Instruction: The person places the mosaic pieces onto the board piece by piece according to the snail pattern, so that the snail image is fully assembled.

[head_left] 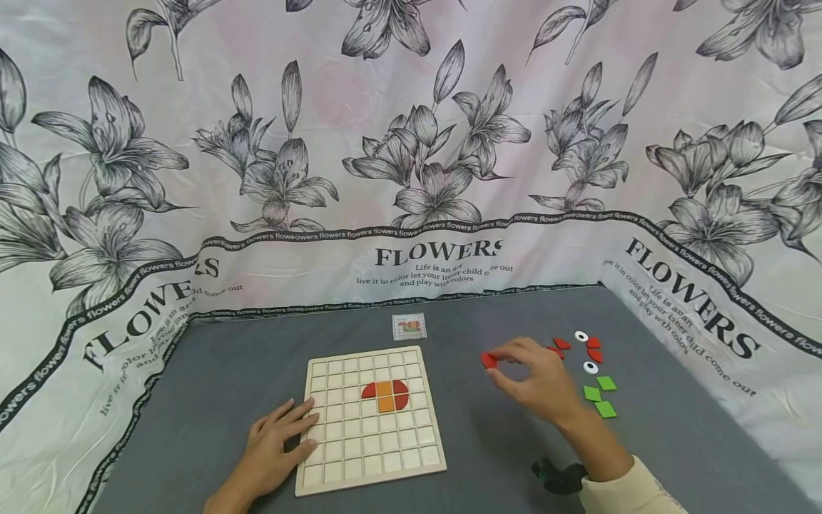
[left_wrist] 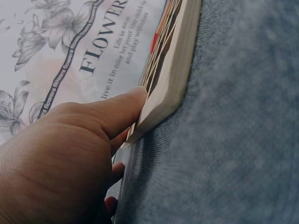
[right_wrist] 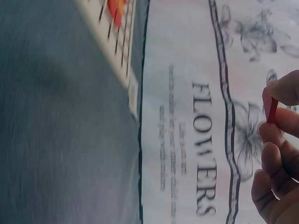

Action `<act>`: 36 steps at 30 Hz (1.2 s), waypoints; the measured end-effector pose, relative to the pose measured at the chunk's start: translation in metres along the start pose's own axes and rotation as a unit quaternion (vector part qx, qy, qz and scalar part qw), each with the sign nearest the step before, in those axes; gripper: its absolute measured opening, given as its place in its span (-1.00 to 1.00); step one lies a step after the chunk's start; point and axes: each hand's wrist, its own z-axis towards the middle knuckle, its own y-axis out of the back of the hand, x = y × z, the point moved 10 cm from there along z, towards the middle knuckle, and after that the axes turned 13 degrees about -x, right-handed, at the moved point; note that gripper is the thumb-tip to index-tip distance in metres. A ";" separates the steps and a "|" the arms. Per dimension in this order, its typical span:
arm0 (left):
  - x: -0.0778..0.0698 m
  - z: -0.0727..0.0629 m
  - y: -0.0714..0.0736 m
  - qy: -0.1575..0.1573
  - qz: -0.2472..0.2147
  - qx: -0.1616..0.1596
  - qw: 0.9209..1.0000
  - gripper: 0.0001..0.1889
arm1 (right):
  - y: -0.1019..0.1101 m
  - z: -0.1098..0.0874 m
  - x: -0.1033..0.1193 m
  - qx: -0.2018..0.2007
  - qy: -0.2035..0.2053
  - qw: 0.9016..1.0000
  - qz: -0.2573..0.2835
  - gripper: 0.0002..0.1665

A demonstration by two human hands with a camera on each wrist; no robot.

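A wooden grid board lies on the grey table, with red quarter-round tiles and orange square tiles set in its cells. My left hand rests against the board's left edge, fingers fairly straight; in the left wrist view, its thumb touches the board's rim. To the right of the board and above the table, my right hand pinches a red tile between thumb and fingers. That red tile shows its thin side in the right wrist view.
Loose red tiles, white rings and green diamond tiles lie at the right. A small picture card lies behind the board. A black object shows by the right wrist. Flower-printed cloth borders the table.
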 end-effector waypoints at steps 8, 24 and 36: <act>0.002 -0.001 0.000 0.000 -0.001 -0.002 1.000 -0.47 | -0.028 0.002 0.031 -0.012 0.020 0.998 0.059 -0.71; 0.000 -0.001 0.001 -0.006 0.003 -0.007 1.000 -0.48 | -0.132 -0.014 0.070 0.092 0.008 0.991 0.102 -0.79; 0.000 -0.001 0.001 -0.010 -0.009 -0.009 1.000 -0.50 | -0.192 -0.030 0.069 0.195 0.003 0.980 0.044 -0.80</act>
